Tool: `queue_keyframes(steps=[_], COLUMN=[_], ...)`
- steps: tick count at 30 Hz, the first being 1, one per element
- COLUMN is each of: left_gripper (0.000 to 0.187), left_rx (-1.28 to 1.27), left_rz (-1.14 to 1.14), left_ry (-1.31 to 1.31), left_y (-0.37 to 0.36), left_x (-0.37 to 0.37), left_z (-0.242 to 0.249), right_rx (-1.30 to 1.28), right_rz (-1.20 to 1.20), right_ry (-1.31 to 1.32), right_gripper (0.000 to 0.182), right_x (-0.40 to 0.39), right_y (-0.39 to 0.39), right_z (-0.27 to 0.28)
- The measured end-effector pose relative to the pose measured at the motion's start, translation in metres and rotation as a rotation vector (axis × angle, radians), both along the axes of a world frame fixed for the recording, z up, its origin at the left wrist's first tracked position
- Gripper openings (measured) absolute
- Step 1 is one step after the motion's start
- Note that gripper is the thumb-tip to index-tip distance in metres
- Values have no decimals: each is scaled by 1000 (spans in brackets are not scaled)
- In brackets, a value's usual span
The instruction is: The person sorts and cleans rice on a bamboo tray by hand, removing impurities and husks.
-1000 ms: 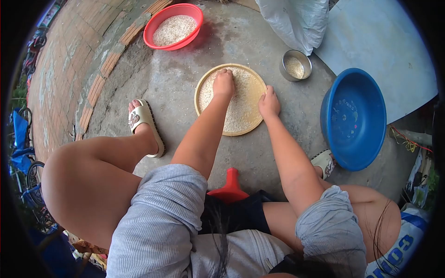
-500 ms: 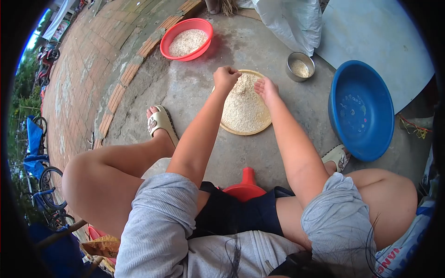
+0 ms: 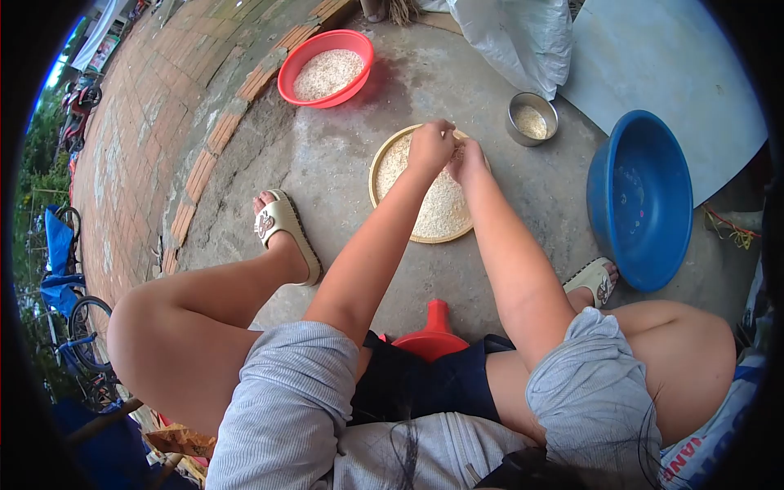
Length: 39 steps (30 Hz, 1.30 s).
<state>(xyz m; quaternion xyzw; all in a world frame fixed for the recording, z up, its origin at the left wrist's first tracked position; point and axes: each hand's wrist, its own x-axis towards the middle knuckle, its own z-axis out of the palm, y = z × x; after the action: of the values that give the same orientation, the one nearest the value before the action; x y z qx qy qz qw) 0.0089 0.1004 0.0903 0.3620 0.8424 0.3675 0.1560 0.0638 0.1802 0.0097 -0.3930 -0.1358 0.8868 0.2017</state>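
A round woven tray (image 3: 377, 175) lies on the concrete, heaped with pale grain (image 3: 442, 211). Over its far part, my left hand (image 3: 433, 147) is closed, fingers curled down; what it holds, if anything, is hidden. Close beside it on the right is my right hand (image 3: 466, 160), palm turned toward the left hand. Its fingers are partly hidden behind the left hand, so I cannot make out their pose or whether they hold grain.
A red basin (image 3: 367, 75) of grain stands at the far left. Right of the tray are a metal bowl (image 3: 523, 137) with some grain and a blue basin (image 3: 645, 204). A white sack (image 3: 523, 41) stands at the back. Sandalled feet flank the tray.
My left hand has moved right, across the grain toward my right hand, and the two are now close together. The open fingers of my right hand are now partly covered.
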Motion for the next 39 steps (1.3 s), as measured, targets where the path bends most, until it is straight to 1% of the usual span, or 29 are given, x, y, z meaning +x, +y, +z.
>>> queue_keyframes(steps=[1, 2, 3, 5, 6, 7, 8, 9, 11, 13, 14, 15, 17, 18, 19, 21, 22, 24, 25, 27, 28, 29, 31, 32, 33, 35, 36, 37, 39], left_gripper=[19, 17, 18, 23, 23, 26, 31, 38, 40, 40, 41, 41, 40, 40, 40, 39, 39, 36, 36, 29, 22, 22, 16, 16, 13, 10, 12, 14, 15], left_rx=[160, 215, 162, -19, -27, -50, -73, -116, -99, -106, -107, -109, -111, -111, -93, -85, -53, -2, -1, -23, -75, -71, -195, -191, -123, -51, -8, 34, 50], left_rz=[140, 203, 217, 168, 161, 152, 143, 89, 5, 39, 57, 58, 122, 130, 139, 136, 78, -14, -15, -170, -153, -147, -145, -142, -62, 11, 73, 132, 131], left_ry=[99, 173, 183, 165, 156, 306, 453, 373, 473, 434, 409, 409, 372, 370, 389, 402, 394, 431, 431, 316, 224, 230, 188, 197, 142, 101, 12, -78, -130], left_y=[-1, -5, -11, -29, -41, -52, -64, -76, -93, -86, -82, -78, -72, -69, -65, -58, -51, -37, -33, -24, -22, -22, -23, -23, -24, -25, -27, -28, -29], left_x=[0, -1, -3, -4, -6, -7, -7, -6, -2, -2, -4, -5, -4, -2, -1, 6, 8, 16, 20, 23, 25, 26, 25, 23, 22, 15, 11, 6, -4], left_z=[-6, -13, -22, -40, -57, -80, -95, -101, -106, -108, -108, -109, -109, -107, -101, -92, -88, -75, -80, -83, -81, -78, -83, -85, -83, -78, -69, -59, -40], right_rx=[-64, -76, -7, 213, 307, 406, 628, 854, 1164, 1389, 1368, 1367, 1925, 1938, 1942, 2093, 2083, 2192, 2192, 2134, 2163, 2170, 1852, 1908, 1911, 1402, 1292, 1290, 187], right_rz=[0, -41, -13, 9, -60, -125, -257, -384, -107, 370, 705, 707, 350, 312, 317, 278, 283, 473, 472, 528, 450, 443, 492, 424, 412, 503, 405, 389, 385], right_ry=[-99, -111, -181, -346, -405, -464, -657, -845, -1048, -1214, -1255, -1253, -1312, -1384, -1382, -1359, -1365, -1201, -1203, -1057, -1089, -1083, -1006, -996, -991, -797, -671, -666, -336], right_gripper=[26, 23, 23, 22, 24, 27, 33, 39, 46, 47, 43, 43, 52, 60, 60, 57, 57, 56, 56, 56, 47, 47, 33, 23, 23, 27, 34, 34, 42], right_x=[4, 8, 13, 22, 25, 25, 22, 25, 53, 73, 76, 78, 85, 82, 77, 75, 76, 77, 78, 76, 73, 68, 59, 52, 45, 31, 19, 16, 7], right_y=[5, 13, 24, 45, 59, 78, 102, 121, 143, 187, 192, 186, 162, 145, 128, 92, 76, 52, 43, 27, 19, 14, 5, 3, 1, 0, 7, 4, -1], right_z=[0, 1, -2, 12, 14, 15, 12, 9, 51, 35, 39, 34, 22, 23, 21, 13, 11, 9, 4, -3, -2, -1, 5, 7, 8, 14, -27, -17, 4])
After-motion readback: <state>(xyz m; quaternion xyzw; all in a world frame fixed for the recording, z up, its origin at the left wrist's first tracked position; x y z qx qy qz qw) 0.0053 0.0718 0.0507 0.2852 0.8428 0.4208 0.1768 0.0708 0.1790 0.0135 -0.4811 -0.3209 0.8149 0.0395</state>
